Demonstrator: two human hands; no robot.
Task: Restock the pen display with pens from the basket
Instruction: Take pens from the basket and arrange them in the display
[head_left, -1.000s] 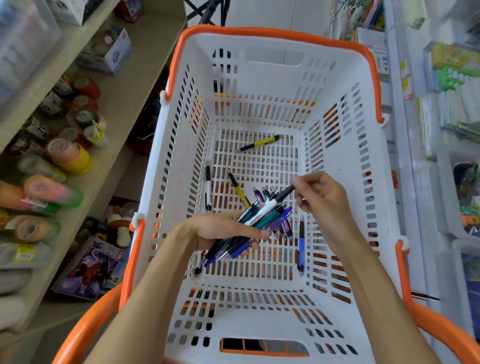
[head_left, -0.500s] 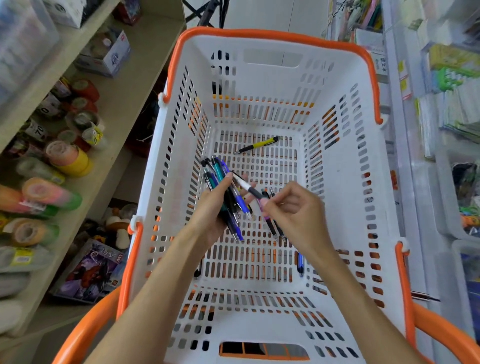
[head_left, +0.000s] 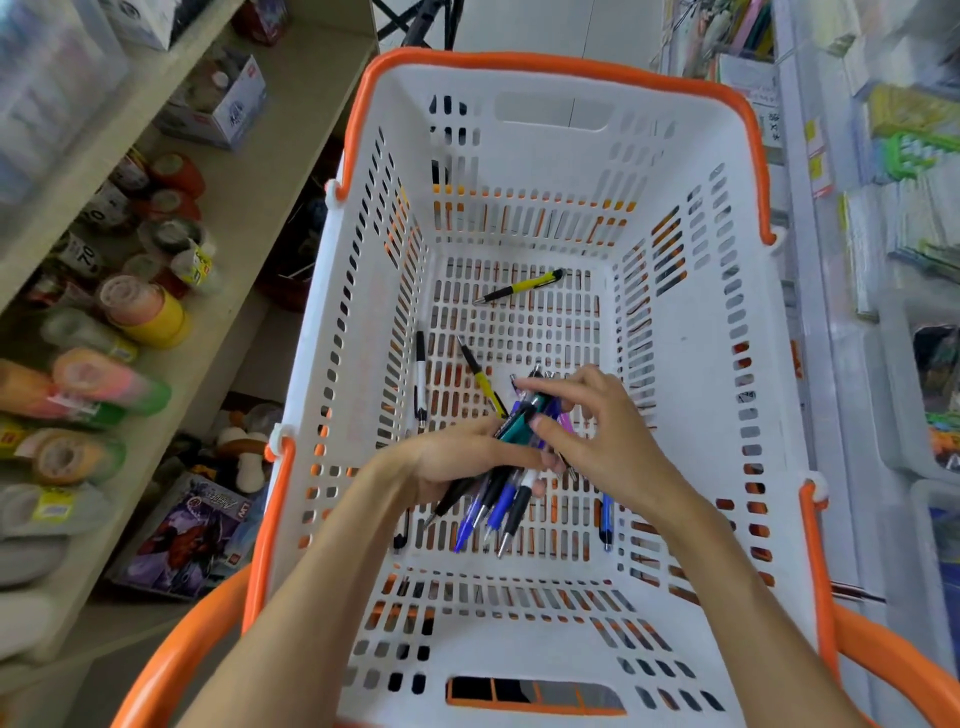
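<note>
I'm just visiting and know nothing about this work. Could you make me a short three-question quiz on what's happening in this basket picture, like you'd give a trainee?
1. True or false: the left hand holds a bundle of pens.
2. Which loose pen lies nearest the far wall of the basket? A) the yellow and black pen B) the white and black pen C) the blue pen
3. Fill in: the right hand touches the ____ end of the bundle.

Key: 1 true. 2 A. 3 upper, where its fingertips meet the teal pen.
</note>
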